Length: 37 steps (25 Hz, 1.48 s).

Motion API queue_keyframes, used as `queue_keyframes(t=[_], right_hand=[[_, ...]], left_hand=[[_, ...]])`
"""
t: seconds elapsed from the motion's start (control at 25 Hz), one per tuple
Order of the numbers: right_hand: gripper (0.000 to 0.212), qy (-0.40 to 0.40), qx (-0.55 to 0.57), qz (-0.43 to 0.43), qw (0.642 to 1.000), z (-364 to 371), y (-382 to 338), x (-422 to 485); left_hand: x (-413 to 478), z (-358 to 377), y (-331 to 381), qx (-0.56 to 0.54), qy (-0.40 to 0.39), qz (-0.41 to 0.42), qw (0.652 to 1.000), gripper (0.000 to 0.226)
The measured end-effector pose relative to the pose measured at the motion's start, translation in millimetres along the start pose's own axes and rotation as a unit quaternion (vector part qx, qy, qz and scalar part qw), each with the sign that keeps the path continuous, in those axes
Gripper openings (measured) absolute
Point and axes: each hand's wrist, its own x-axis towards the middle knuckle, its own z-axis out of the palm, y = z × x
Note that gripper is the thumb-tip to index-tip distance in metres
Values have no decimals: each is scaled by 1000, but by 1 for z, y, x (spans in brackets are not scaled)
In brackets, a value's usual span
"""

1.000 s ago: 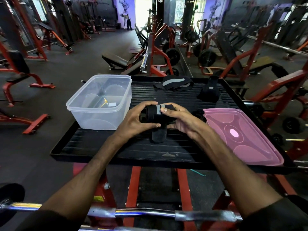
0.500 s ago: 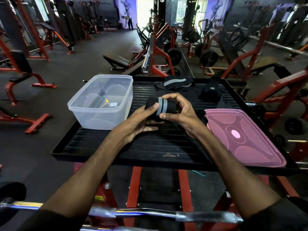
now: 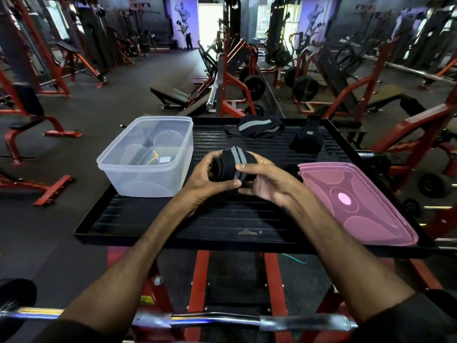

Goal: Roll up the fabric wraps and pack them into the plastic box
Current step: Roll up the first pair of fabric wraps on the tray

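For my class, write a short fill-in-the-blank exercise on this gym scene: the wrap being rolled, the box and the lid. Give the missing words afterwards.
1. Both hands, the left hand and the right hand, hold one rolled black wrap with ____ stripes.
2. The clear plastic box holds ____ wraps so far.
3. The lid lying on the black tray is ____ in colour.
4. The box stands to the ____ of the hands.

Missing words: grey; no; pink; left

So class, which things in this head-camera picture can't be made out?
- Black grey-striped fabric roll: its far side, covered by left hand and right hand.
- Black wrap beside pink plastic lid: mostly behind right hand.
- Clear plastic box: small label unreadable.
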Motion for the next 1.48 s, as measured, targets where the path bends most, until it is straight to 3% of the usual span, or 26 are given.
queue_keyframes(t=[0.12, 0.24, 0.32, 0.44, 0.52, 0.6, 0.68, 0.76, 0.84, 0.92, 1.0, 1.12, 1.36, 1.48], right_hand=[[48, 22, -18, -14, 999, 5, 8, -2], [50, 72, -204, -52, 975, 1, 6, -1], [57, 92, -365, -94, 922, 0, 6, 0], [78, 49, -612, -85, 785, 7, 6, 3], [82, 23, -670, -37, 742, 16, 1, 7], [95, -3, -686, -8, 727, 19, -5, 11], [106, -22, -654, -8, 756, 19, -16, 8], [104, -7, -588, -48, 807, 12, -29, -3], [95, 51, -518, -135, 843, -3, -40, -21], [89, 147, -481, -164, 849, -28, -42, -37], [98, 190, -430, -89, 878, -54, -35, -49], [104, 134, -353, 26, 926, -76, -12, -54], [75, 174, -333, -70, 924, -90, 13, -47], [78, 133, -359, -79, 920, -77, 13, -43]], left_hand=[[1, 3, -3, 94, -14, 17, 995, 74], [0, -1, -6, 258, -5, 12, 966, 95], [-2, -7, -7, 292, -38, -26, 955, 102], [-6, -14, -14, 335, -99, -26, 936, 111], [-5, -14, -21, 317, -134, -36, 938, 111], [-6, -12, -22, 286, -137, -54, 947, 113], [-6, -11, -21, 246, -127, -67, 959, 116], [-6, -11, -22, 207, -121, -63, 969, 109], [-8, -11, -21, 183, -124, -64, 973, 91], [-9, -12, -24, 179, -129, -65, 973, 74], [-10, -13, -26, 179, -130, -69, 973, 64], [-12, -12, -27, 186, -113, -63, 974, 60], [-17, -7, -24, 235, -48, -34, 970, 59], [-19, 2, -20, 251, -32, -29, 967, 61]])
